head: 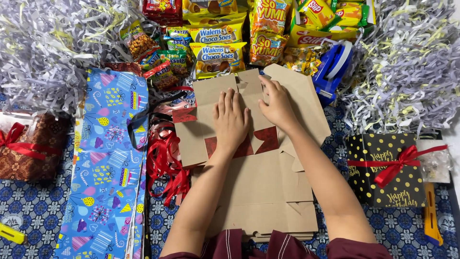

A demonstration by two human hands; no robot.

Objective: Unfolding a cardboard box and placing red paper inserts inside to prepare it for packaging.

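Observation:
A flat brown cardboard box blank (268,187) with red patterned patches lies in the middle of the blue patterned cloth. My left hand (231,120) presses flat on its upper part, fingers spread and pointing away from me. Beside it, my right hand (277,103) rests on a folded cardboard flap (297,88), fingers bent over the flap's edge near the top of the blank. More flat cardboard pieces lie stacked under the blank.
Blue party-pattern wrapping paper (108,163) and red ribbon (165,160) lie left. Snack packets (218,52) and a blue tape dispenser (333,67) sit ahead. Shredded paper (407,62) fills both far corners. A black dotted gift box (385,172) stands right, a brown wrapped gift (31,146) left.

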